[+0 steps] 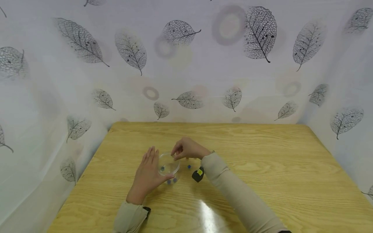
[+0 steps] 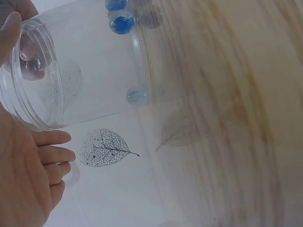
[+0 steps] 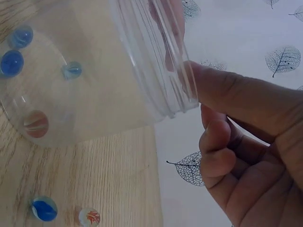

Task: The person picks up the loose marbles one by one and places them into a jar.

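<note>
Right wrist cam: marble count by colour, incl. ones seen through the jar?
Blue marbles: 3
Pale blue marble: 1
Reddish-brown marble: 1
Clear marble with orange-red streaks: 1
Total: 6

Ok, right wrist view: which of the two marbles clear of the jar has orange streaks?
The orange marble, at the picture's bottom edge; the blue marble to its left has a blue swirl instead.
</note>
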A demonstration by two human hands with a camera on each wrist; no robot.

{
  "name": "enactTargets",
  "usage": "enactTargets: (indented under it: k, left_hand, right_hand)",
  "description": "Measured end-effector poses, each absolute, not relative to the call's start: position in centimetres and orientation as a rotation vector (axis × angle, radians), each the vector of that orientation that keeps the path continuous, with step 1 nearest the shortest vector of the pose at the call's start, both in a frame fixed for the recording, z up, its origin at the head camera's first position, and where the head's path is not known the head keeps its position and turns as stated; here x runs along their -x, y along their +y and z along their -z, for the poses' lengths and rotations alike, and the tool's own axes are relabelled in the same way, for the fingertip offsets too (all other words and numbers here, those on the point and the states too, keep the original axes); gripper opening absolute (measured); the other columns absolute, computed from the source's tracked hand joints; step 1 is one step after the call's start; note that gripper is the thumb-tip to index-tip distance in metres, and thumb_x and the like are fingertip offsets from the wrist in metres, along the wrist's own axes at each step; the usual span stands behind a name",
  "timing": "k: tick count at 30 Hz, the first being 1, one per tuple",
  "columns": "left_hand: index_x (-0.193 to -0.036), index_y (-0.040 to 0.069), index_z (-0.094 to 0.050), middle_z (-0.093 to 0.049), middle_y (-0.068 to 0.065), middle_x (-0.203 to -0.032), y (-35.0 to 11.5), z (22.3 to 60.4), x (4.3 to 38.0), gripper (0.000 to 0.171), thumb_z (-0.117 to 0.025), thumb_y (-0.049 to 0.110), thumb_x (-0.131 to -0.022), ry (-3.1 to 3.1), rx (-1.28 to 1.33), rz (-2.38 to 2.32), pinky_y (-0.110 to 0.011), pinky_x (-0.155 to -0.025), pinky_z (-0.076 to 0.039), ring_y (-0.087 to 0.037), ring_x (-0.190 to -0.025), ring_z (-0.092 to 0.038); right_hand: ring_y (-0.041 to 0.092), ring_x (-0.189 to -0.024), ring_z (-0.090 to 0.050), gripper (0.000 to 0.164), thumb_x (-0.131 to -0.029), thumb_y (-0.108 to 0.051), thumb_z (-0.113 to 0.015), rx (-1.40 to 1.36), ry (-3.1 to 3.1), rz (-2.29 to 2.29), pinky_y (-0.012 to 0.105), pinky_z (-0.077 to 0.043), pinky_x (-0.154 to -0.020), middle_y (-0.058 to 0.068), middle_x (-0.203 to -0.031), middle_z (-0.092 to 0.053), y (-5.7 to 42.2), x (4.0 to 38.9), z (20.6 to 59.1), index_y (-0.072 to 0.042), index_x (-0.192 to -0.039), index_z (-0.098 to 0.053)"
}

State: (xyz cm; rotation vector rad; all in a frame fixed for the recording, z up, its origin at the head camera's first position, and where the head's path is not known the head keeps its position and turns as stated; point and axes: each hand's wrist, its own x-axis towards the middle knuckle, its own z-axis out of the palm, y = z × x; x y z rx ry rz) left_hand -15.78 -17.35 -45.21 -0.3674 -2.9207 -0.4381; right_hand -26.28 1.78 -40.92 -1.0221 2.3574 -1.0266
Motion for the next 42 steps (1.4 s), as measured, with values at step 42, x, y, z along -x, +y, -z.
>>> enactTargets:
  k: [42]
  left_hand:
    - [-0.145, -0.007, -0.023, -0.015, -0.024, -0.155, -17.1, 45.2, 15.9, 0.114, -0.065, 0.068, -0.071, -2.949, 0.323, 0.472, -0.050, -0.119, -0.017, -0.037, -0.145, -0.015]
  right_hand:
    - [0.010, -0.069, -0.055, 0.014, -0.082, -0.017, -0.072, 0.870, 2.484, 1.180, 0.023, -0.050, -0.063, 0.000, -0.079, -0.063, 9.5, 26.5, 40.1, -0.012, -0.095, -0.074]
